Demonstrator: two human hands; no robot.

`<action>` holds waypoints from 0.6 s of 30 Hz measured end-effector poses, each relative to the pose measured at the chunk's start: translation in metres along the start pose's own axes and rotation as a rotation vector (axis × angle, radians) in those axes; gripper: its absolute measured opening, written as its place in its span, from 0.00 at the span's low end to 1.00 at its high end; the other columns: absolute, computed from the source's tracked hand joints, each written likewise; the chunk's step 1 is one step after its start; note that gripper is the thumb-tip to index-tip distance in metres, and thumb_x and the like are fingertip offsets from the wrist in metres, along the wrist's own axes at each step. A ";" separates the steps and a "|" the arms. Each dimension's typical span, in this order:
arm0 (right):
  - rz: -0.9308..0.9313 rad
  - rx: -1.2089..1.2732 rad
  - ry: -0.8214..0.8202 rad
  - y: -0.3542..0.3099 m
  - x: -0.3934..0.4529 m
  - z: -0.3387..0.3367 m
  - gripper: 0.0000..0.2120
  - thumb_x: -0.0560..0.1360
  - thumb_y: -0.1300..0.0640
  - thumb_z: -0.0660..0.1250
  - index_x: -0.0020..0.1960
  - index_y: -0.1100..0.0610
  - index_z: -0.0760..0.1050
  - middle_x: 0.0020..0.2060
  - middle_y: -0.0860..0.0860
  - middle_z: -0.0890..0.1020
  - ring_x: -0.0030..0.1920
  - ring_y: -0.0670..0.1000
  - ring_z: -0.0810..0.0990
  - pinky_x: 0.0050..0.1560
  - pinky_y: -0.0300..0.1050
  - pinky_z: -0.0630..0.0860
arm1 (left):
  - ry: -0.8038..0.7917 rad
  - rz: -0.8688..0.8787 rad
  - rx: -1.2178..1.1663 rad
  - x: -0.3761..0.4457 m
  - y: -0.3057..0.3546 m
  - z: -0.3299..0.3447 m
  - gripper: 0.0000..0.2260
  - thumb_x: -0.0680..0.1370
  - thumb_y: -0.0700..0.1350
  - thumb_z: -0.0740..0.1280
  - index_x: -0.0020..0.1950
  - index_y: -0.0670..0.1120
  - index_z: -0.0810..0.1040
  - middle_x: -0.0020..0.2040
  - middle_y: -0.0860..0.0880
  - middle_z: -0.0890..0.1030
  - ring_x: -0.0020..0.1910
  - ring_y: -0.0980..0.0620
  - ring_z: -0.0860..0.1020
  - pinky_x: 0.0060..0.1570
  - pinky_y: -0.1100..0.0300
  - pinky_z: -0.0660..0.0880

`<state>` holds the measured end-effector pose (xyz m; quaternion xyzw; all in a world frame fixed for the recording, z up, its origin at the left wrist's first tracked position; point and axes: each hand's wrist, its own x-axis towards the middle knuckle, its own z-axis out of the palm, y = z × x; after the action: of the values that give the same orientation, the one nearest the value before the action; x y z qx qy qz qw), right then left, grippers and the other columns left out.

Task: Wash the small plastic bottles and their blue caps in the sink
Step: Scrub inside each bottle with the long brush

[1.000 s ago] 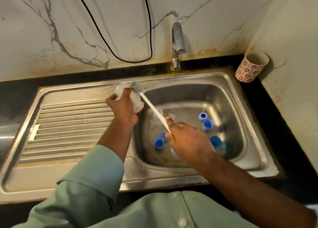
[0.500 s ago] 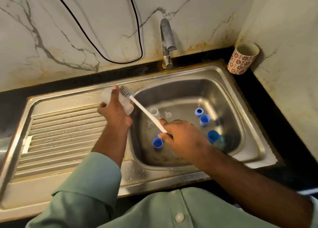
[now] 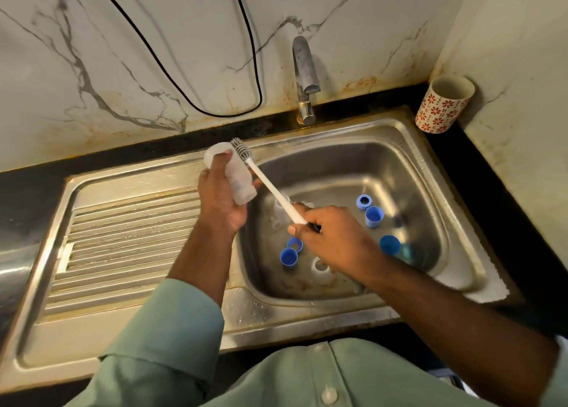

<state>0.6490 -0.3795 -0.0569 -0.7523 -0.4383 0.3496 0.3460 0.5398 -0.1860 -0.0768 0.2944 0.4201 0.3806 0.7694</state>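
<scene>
The stainless steel sink basin holds five blue plastic caps and at least two clear small bottles. Over the basin's left rim, the left hand has its grip wrapped around a translucent plastic bottle. The right hand grips a white-handled bottle brush, its bristles beside that bottle. A floral cup stands beyond the basin's far right corner.

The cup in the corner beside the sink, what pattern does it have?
The cup is white with red flower motifs, seen in the head view.
</scene>
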 end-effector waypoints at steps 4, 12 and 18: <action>-0.084 -0.029 -0.034 0.004 -0.015 -0.009 0.14 0.77 0.52 0.69 0.34 0.42 0.75 0.24 0.43 0.75 0.24 0.41 0.75 0.31 0.38 0.74 | 0.070 -0.023 -0.073 0.010 0.019 -0.001 0.11 0.77 0.53 0.67 0.53 0.46 0.75 0.48 0.48 0.79 0.44 0.50 0.80 0.44 0.52 0.80; -0.033 -0.017 0.010 0.014 -0.018 -0.007 0.10 0.78 0.49 0.67 0.56 0.49 0.81 0.28 0.47 0.77 0.24 0.41 0.71 0.27 0.32 0.69 | -0.124 -0.034 -0.115 0.000 0.002 0.004 0.29 0.67 0.58 0.70 0.64 0.45 0.70 0.46 0.46 0.75 0.45 0.48 0.77 0.40 0.55 0.78; -0.026 -0.045 0.073 0.008 -0.007 -0.005 0.14 0.78 0.49 0.66 0.62 0.48 0.79 0.25 0.46 0.71 0.25 0.42 0.70 0.28 0.32 0.65 | -0.003 -0.048 -0.010 -0.010 -0.013 0.021 0.18 0.76 0.59 0.62 0.52 0.45 0.72 0.34 0.51 0.73 0.29 0.55 0.74 0.24 0.64 0.70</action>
<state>0.6537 -0.3894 -0.0592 -0.7664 -0.4431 0.3073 0.3491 0.5588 -0.2044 -0.0730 0.2809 0.4242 0.3635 0.7804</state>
